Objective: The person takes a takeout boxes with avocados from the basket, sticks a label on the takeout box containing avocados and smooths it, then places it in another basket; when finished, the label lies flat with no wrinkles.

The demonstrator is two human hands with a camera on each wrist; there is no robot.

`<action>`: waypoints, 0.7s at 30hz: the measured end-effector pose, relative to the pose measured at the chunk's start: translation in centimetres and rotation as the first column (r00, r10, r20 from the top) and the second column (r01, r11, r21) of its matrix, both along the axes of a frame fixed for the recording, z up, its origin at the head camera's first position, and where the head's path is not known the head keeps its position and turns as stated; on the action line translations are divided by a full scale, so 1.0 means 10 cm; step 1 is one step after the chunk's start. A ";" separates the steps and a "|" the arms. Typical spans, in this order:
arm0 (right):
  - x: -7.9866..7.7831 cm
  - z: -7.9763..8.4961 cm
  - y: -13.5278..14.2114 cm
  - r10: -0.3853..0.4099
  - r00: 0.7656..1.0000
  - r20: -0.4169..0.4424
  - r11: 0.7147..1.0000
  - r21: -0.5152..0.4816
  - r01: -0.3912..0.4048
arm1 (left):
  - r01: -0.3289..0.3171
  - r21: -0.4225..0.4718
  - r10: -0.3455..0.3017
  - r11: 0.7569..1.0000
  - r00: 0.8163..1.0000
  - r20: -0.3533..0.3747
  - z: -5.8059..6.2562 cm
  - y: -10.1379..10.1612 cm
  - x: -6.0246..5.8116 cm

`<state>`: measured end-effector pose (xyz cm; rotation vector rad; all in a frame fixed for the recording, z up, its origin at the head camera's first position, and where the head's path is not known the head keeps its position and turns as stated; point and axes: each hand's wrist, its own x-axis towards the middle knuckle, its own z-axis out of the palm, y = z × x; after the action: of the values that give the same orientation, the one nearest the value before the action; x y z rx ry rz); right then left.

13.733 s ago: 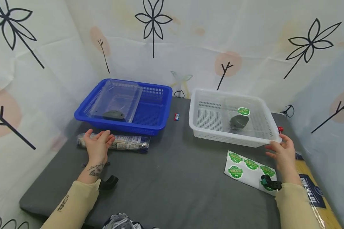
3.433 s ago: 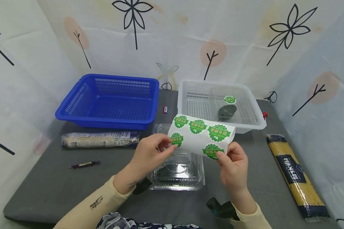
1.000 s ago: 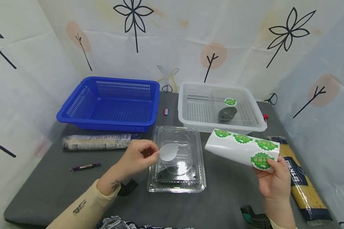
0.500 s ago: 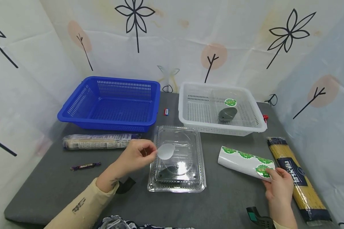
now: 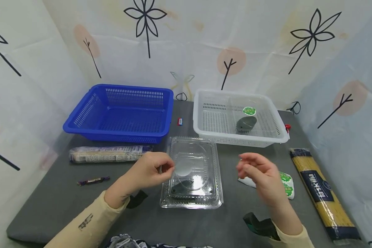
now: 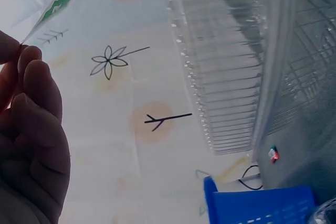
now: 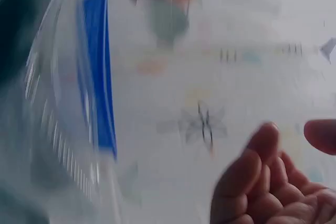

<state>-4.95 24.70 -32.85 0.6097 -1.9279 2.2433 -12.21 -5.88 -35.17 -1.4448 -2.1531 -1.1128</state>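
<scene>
In the head view my left hand (image 5: 151, 168) pinches a round sticker (image 5: 184, 167) by its edge, over a clear plastic clamshell box (image 5: 209, 162). The left wrist view shows the sticker's green printed face (image 6: 55, 9) tilted beyond the fingertips. A dark grey rounded thing (image 5: 180, 187) lies inside the closed box. To the right of the box my right hand (image 5: 265, 179) hangs above the table, holding nothing, its fingers loosely bent and the thumb apart. Behind that hand, the sheet of green stickers (image 5: 288, 186) lies on the table, partly hidden.
A blue basket (image 5: 117, 137) stands at back left, a white basket (image 5: 235, 138) at back right with another stickered clear box inside. A spaghetti pack (image 5: 325, 196) lies at right. At left are a wrapped noodle pack (image 5: 105, 154) and a small wrapped candy (image 5: 93, 181).
My left hand has peeled the sticker from the sheet and holds it over the box, brought there earlier from the blue basket. My right hand has put the sheet down and moved left.
</scene>
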 end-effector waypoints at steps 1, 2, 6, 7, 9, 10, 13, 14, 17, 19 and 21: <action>-0.01 0.05 -0.10 0.125 0.992 0.014 0.992 0.028 -0.125 | 0.004 -0.009 -0.005 1.000 0.999 -0.041 0.02 0.01 0.00; -0.03 0.08 -0.18 0.227 0.973 0.044 0.972 0.046 -0.229 | 0.007 -0.018 -0.009 1.000 0.996 -0.084 0.03 0.02 0.00; -0.08 0.10 -0.44 0.388 0.900 0.200 0.903 0.114 -0.414 | 0.005 -0.046 -0.016 0.999 0.971 -0.238 0.06 0.04 0.01; -0.09 0.10 -0.48 0.391 0.894 0.221 0.896 0.132 -0.424 | -0.001 -0.052 -0.013 0.999 0.963 -0.270 0.06 0.04 0.01; -0.10 0.08 -0.54 0.371 0.896 0.244 0.893 0.172 -0.416 | -0.016 -0.062 -0.006 0.998 0.943 -0.333 0.07 0.04 0.01; -0.11 0.08 -0.56 0.359 0.900 0.248 0.893 0.189 -0.408 | -0.026 -0.066 0.001 0.997 0.933 -0.360 0.07 0.04 0.01; -0.12 0.08 -0.59 0.322 0.912 0.254 0.892 0.241 -0.382 | -0.055 -0.070 0.019 0.996 0.900 -0.435 0.08 0.05 0.01; -0.13 0.08 -0.60 0.316 0.913 0.258 0.892 0.247 -0.378 | -0.062 -0.066 0.025 0.996 0.889 -0.457 0.08 0.05 0.00; -0.15 0.10 -0.61 0.295 0.910 0.292 0.890 0.263 -0.373 | -0.072 -0.051 0.036 0.996 0.858 -0.513 0.08 0.05 -0.01; -0.16 0.10 -0.61 0.281 0.903 0.326 0.885 0.275 -0.375 | -0.073 -0.040 0.040 0.997 0.840 -0.541 0.09 0.05 -0.02; -0.17 0.11 -0.62 0.276 0.894 0.353 0.878 0.285 -0.384 | -0.072 -0.035 0.041 0.997 0.830 -0.557 0.09 0.06 -0.02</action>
<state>-6.68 18.49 -31.74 0.7246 -2.5925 2.3138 -12.45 -5.32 -34.31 -1.4846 -1.7959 -0.5146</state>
